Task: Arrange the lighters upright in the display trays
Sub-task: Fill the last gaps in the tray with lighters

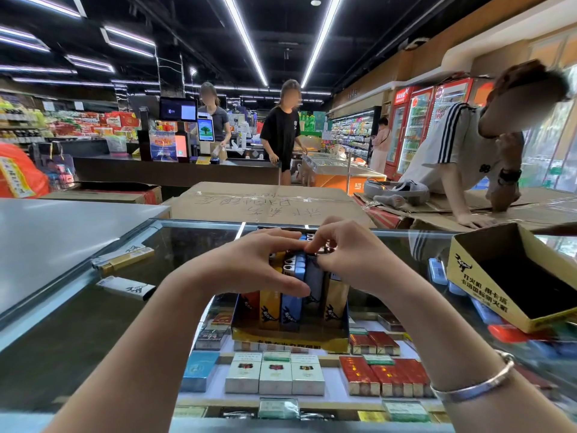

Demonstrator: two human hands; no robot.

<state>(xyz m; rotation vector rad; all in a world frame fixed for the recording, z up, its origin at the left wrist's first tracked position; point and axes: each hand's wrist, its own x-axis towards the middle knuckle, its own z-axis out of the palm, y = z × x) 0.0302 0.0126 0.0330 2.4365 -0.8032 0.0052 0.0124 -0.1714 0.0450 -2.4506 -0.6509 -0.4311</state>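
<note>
A yellow display tray (290, 337) stands on the glass counter, filled with several upright lighters (290, 304) in red, yellow, blue and tan. My left hand (253, 264) curls over the left side of the lighter tops, thumb against a blue one. My right hand (352, 254) pinches the top of a blue lighter (313, 276) in the middle of the row. Two loose lighters lie flat on the glass at left, a gold one (125, 259) and a white one (126, 287). A second yellow tray (487, 276) sits at right, seemingly holding nothing.
The glass counter (78, 323) shows cigarette packs (274, 373) beneath. Taped cardboard boxes (268, 201) lie beyond it. A person in a striped white shirt (462, 142) leans on cardboard at right. Two people stand at a checkout behind.
</note>
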